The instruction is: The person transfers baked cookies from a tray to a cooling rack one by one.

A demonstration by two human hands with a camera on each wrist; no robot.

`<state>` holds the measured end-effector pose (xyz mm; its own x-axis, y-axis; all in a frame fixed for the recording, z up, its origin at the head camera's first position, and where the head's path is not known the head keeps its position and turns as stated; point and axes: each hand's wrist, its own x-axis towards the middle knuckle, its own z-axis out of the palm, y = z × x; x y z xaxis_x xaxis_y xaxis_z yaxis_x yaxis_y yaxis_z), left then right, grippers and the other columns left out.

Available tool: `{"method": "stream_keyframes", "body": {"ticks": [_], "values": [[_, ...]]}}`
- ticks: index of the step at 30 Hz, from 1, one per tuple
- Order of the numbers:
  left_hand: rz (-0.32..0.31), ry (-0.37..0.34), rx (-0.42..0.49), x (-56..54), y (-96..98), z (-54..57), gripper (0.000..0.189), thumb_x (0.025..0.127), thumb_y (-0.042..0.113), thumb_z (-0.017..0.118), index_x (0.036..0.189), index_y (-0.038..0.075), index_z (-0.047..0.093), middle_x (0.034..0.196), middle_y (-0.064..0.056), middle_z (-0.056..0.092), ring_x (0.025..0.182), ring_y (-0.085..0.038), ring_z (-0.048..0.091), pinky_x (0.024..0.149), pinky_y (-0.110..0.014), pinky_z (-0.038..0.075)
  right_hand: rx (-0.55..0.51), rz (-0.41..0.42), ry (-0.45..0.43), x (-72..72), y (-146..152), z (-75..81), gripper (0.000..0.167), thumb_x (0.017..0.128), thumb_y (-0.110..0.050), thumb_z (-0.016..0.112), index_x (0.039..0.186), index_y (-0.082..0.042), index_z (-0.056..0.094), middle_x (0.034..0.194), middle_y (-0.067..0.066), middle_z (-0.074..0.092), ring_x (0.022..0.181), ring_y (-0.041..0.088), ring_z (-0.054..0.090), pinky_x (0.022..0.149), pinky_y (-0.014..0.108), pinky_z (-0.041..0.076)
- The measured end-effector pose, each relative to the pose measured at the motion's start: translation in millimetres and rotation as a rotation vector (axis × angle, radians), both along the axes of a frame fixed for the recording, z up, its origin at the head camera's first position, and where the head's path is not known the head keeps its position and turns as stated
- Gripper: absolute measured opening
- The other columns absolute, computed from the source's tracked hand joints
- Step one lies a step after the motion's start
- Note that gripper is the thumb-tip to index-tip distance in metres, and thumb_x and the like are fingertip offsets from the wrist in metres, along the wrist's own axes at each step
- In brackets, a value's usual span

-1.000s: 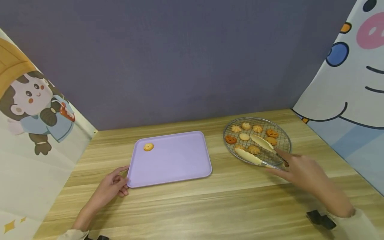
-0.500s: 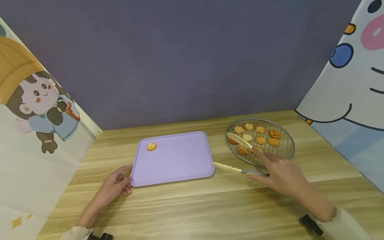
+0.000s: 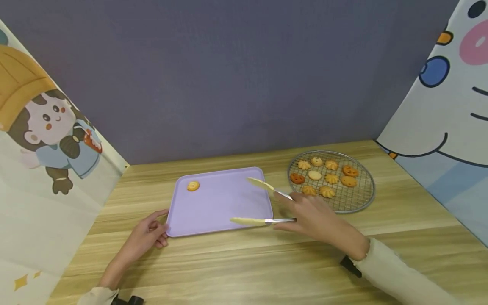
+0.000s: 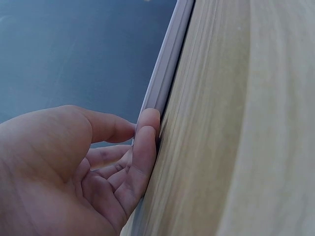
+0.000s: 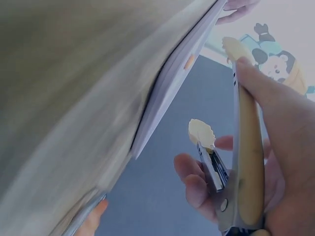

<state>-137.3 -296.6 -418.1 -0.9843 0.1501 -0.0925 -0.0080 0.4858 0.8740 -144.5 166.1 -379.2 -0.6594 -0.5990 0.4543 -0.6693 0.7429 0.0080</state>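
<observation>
My left hand (image 3: 146, 233) pinches the near left corner of a lilac tray (image 3: 225, 207), thumb above and fingertips at the rim in the left wrist view. One round cookie (image 3: 193, 186) lies at the tray's far left. My right hand (image 3: 318, 216) grips a pair of tongs (image 3: 282, 220) with cream scalloped tips. The tongs' arms are spread wide with nothing between them, and their tips overlap the tray's right part in the head view. Wooden panels on the tongs' handles (image 5: 250, 152) show in the right wrist view.
A round wire rack (image 3: 358, 197) with several cookies (image 3: 331, 178) and pretzel-shaped biscuits (image 3: 297, 178) sits right of the tray, partly behind my right hand. A grey wall (image 3: 244, 76) stands behind the wooden table (image 3: 213, 262), with cartoon-printed panels on both sides.
My right hand has carried the spread tongs leftward from over the wire rack to the tray's right side. My left hand stays at the tray corner.
</observation>
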Motion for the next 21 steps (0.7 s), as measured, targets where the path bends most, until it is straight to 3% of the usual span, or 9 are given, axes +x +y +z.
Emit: {"method": "stream_keyframes", "body": {"ticks": [12,21], "values": [[0.0,0.014,-0.011,1.0,-4.6,-1.3,0.054,0.1,0.004,0.056,0.149,-0.006,0.035,0.079,-0.015,0.063,0.062,-0.021,0.066,0.056,-0.032,0.06,0.09,0.001,-0.175,-43.9,-84.7,1.2,0.089,0.082,-0.07,0.065,0.141,-0.005,0.053,0.071,0.005,0.06,0.049,0.01,0.046,0.037,0.023,0.037],[-0.022,0.022,0.001,-1.3,0.8,-2.6,0.055,0.1,0.005,0.057,0.149,-0.007,0.034,0.079,-0.014,0.063,0.061,-0.021,0.066,0.055,-0.032,0.06,0.127,-0.056,-0.241,-62.2,-115.1,0.3,0.093,0.078,-0.072,0.068,0.138,-0.002,0.055,0.061,-0.001,0.051,0.046,0.008,0.043,0.036,0.021,0.036]]}}
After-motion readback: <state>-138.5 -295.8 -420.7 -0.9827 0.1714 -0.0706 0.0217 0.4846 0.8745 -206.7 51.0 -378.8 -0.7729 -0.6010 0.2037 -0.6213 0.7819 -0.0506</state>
